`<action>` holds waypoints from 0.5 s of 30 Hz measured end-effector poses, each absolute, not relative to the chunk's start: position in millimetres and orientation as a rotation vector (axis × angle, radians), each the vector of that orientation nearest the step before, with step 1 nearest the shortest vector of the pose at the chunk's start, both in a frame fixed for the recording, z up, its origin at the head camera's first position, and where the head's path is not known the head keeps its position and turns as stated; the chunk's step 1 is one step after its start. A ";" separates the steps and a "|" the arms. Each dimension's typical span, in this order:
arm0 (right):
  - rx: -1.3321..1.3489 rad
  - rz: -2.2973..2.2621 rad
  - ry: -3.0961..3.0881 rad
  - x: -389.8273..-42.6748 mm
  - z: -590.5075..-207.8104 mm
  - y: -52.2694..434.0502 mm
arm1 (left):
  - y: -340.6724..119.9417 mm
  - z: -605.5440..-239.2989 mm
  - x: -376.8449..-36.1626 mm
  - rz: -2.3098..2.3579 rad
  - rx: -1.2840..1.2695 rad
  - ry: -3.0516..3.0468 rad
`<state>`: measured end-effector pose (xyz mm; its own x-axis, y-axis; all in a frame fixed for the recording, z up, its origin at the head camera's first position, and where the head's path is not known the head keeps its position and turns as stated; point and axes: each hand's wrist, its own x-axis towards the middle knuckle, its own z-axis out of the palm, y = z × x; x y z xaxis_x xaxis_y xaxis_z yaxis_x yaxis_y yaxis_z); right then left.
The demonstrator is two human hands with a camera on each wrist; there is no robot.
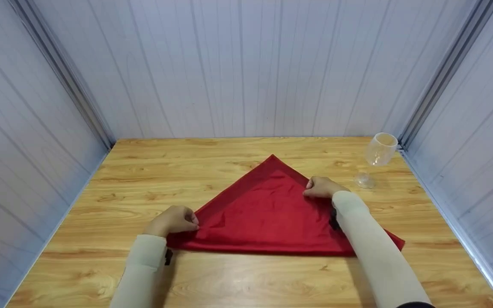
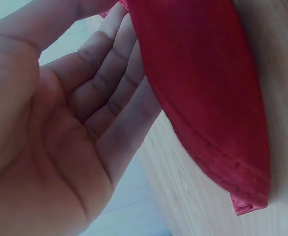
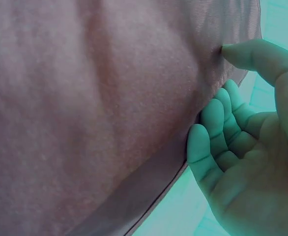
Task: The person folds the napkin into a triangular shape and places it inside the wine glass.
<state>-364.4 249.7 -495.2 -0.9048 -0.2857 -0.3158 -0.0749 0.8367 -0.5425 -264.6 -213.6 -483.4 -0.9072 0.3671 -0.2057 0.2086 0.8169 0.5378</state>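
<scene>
A red cloth napkin (image 1: 268, 209) lies on the wooden table, folded into a triangle with its point toward the back wall and its long fold toward me. My left hand (image 1: 173, 220) pinches the sloping left edge close to the left corner. In the left wrist view the stitched corner of the red cloth (image 2: 208, 108) hangs beside my fingers. On the sloping right edge, my right hand (image 1: 323, 187) pinches the cloth about midway. The right wrist view shows the thumb (image 3: 249, 55) on the cloth and the other fingertips at its edge. My right forearm hides part of the right corner.
A clear wine glass (image 1: 381, 149) stands at the back right of the table (image 1: 144, 171), a short way beyond my right hand. White panel walls (image 1: 246, 68) enclose the table at the back and on both sides.
</scene>
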 end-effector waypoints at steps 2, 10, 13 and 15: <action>-0.271 -0.738 2.628 -363.4 -493.6 249.5 | -213.4 -483.4 -264.3 0.739 0.439 2.703; -0.306 -0.693 2.684 -360.5 -490.5 243.1 | -213.3 -486.4 -264.5 0.749 0.442 2.706; -0.297 -0.720 2.702 -361.3 -492.9 240.7 | -213.6 -486.5 -264.4 0.755 0.441 2.709; -0.273 -0.762 2.714 -361.3 -495.7 239.2 | -213.5 -485.9 -264.3 0.755 0.441 2.712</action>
